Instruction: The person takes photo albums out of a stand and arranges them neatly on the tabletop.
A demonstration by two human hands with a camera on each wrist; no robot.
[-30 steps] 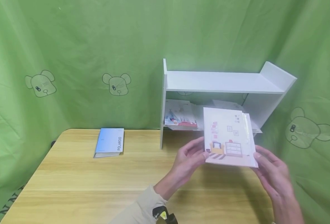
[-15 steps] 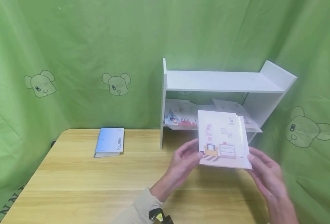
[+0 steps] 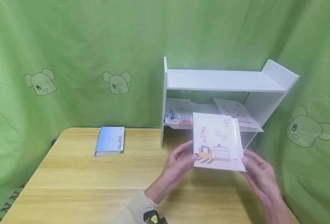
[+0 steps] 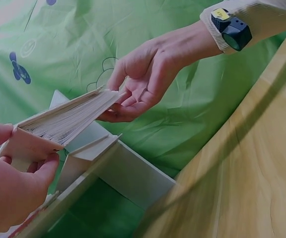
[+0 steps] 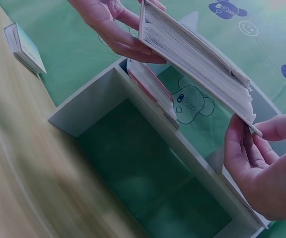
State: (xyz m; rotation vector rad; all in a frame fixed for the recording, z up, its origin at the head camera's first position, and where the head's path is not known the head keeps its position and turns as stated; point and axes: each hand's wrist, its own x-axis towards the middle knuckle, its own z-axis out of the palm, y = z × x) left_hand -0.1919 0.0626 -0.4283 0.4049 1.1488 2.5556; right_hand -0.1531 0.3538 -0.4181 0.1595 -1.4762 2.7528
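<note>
A photo album (image 3: 216,141) with a white cover and a drawn room with an armchair and dresser is held in the air before the white shelf. My left hand (image 3: 179,166) grips its left edge, thumb on the cover. At the lower right corner my right hand (image 3: 261,177) pinches it between thumb and fingers. The left wrist view shows the album's thick block of pages (image 4: 71,119) between the covers. In the right wrist view the album (image 5: 192,62) hangs above the shelf, a hand at either end.
The white two-level shelf (image 3: 223,80) stands at the right of the wooden table (image 3: 97,180). On its lower board lie an illustrated album (image 3: 179,113) at left and another (image 3: 235,112) at right. A blue POLAROID album (image 3: 109,139) lies on the table's left. Green curtain hangs behind.
Both hands have carried the photo album left and slightly down, away from the shelf, uncovering more of the right-hand album on the lower board. Their hold looks the same.
</note>
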